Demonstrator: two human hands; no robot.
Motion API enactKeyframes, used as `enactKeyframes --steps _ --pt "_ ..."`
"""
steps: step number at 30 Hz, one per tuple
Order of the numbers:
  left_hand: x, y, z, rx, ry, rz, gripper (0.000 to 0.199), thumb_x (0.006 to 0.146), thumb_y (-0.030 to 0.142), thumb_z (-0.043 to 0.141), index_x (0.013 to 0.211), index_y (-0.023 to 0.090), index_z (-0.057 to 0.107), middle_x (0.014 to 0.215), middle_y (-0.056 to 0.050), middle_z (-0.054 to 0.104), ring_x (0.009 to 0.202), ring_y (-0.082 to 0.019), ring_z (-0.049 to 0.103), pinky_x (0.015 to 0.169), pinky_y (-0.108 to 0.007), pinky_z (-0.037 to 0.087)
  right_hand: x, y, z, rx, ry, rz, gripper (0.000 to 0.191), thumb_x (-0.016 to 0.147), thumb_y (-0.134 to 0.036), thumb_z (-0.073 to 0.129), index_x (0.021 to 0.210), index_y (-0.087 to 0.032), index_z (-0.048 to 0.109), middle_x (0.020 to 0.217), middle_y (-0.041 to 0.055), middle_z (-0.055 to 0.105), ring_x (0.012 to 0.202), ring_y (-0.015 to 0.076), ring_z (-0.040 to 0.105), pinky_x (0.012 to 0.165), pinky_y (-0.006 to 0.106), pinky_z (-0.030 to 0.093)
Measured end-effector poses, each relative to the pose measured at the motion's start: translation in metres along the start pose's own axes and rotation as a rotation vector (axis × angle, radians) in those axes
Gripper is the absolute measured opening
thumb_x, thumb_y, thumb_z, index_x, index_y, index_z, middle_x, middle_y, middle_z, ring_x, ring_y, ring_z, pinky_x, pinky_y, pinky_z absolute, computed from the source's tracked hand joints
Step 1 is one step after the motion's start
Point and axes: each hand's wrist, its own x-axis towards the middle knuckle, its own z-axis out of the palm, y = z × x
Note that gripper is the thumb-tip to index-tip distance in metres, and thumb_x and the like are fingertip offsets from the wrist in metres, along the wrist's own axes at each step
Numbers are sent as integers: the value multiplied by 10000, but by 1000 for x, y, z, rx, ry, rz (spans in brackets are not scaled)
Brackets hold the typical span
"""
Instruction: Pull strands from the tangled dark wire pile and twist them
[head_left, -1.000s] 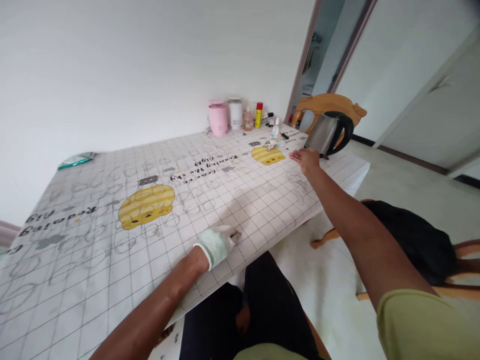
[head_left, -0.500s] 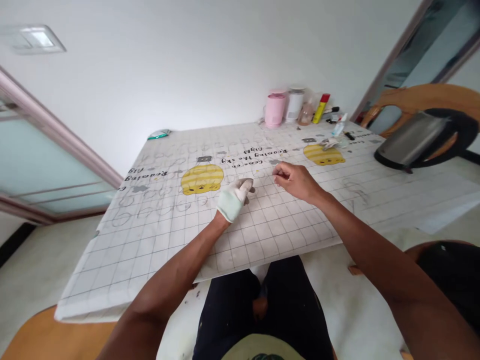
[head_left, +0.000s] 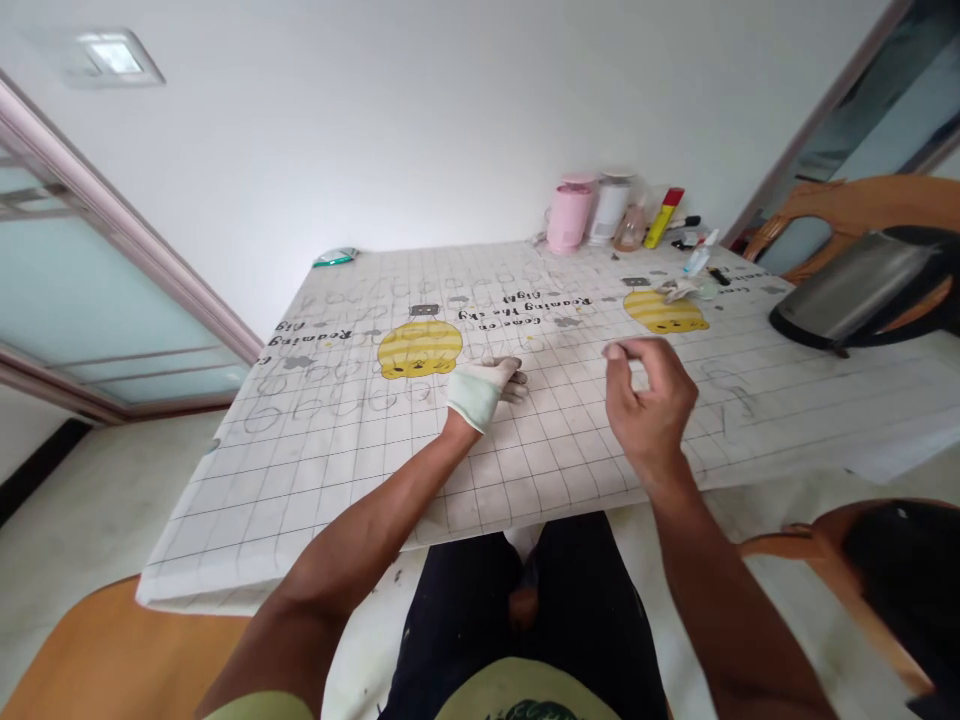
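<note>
My left hand (head_left: 489, 388) wears a white work glove with a pale green cuff. It rests on the checked tablecloth (head_left: 420, 470) near the middle of the table, its fingers loosely stretched to the right and slightly apart. Nothing shows in it. Bare and raised to the right of it is my right hand (head_left: 651, 400), with thumb and forefinger tips pressed together. Whatever the pinch holds, if anything, is too small to make out. Another pale glove (head_left: 679, 290) appears to lie farther back, on a printed yellow balloon.
An electric kettle (head_left: 847, 285) stands at the right. Along the wall are a pink canister (head_left: 570, 217), a white canister (head_left: 610, 210) and a yellow tube with a red cap (head_left: 664, 218). A small white bottle (head_left: 701, 253) lies near them. A green-edged packet (head_left: 335, 257) sits at the back left corner.
My right hand has moved right and nearer to me, away from the left, and turned upward with its fingertips pinched. The gloved left hand stays nearly in place, its fingers a little straighter.
</note>
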Motion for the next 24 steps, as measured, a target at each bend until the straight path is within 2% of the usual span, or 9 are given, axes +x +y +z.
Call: enactKeyframes --steps 2,4,5,7,10,13,18,22,24 --pt "-2 2 3 -28 26 26 169 908 247 712 924 80 733 857 -133 774 636 -184 736 612 -324 646 -30 -8 2 62 13 259 299 1036 -439 573 864 -228 698 804 56 722 780 228 688 799 392 571" --pt "-7 3 9 -41 27 18 165 900 238 710 920 76 734 864 -140 778 663 -197 751 632 -331 656 -56 -16 10 254 -173 488 382 1005 -559 582 881 -224 719 754 64 726 715 234 692 682 360 573" --pt "-11 3 13 -42 22 5 159 898 231 705 911 75 732 866 -144 778 671 -203 756 631 -333 656 -66 -21 15 320 -201 562 412 980 -607 594 899 -226 727 742 71 726 723 248 699 653 355 569" --pt "-24 0 20 -38 -3 -14 154 898 227 699 903 77 732 875 -147 781 679 -211 761 636 -337 657 -79 -30 21 369 -212 617 455 953 -659 599 936 -226 738 742 79 729 748 264 712 625 345 563" --pt "-55 -12 24 -43 -33 -32 162 901 244 699 923 88 738 876 -136 789 664 -198 756 658 -327 654 -87 -43 19 417 -162 651 482 960 -672 578 917 -219 736 771 77 732 758 247 708 624 324 548" --pt "-91 -30 17 -60 -25 -49 197 905 289 705 952 101 746 895 -124 797 660 -178 749 653 -293 636 -98 -54 7 492 -151 683 463 999 -624 549 847 -217 709 768 60 721 715 211 681 628 303 527" --pt "-140 -56 1 61 157 -37 264 875 381 743 972 137 769 908 -83 805 589 -132 702 572 -233 572 -134 -70 -13 532 -340 676 429 1063 -543 488 775 -239 578 649 -3 628 591 159 604 608 282 483" --pt "-165 -65 -4 218 256 -65 272 897 426 709 917 164 781 754 -39 766 527 -125 653 502 -220 512 -156 -81 -27 446 -464 523 405 1087 -463 457 747 -245 491 597 -26 553 557 146 541 601 286 424" --pt "-177 -68 -5 328 283 -33 258 919 431 678 912 197 788 754 -18 763 558 -124 668 521 -213 507 -161 -86 -33 390 -496 454 415 1092 -437 445 724 -245 451 586 -27 525 555 144 507 607 292 397"
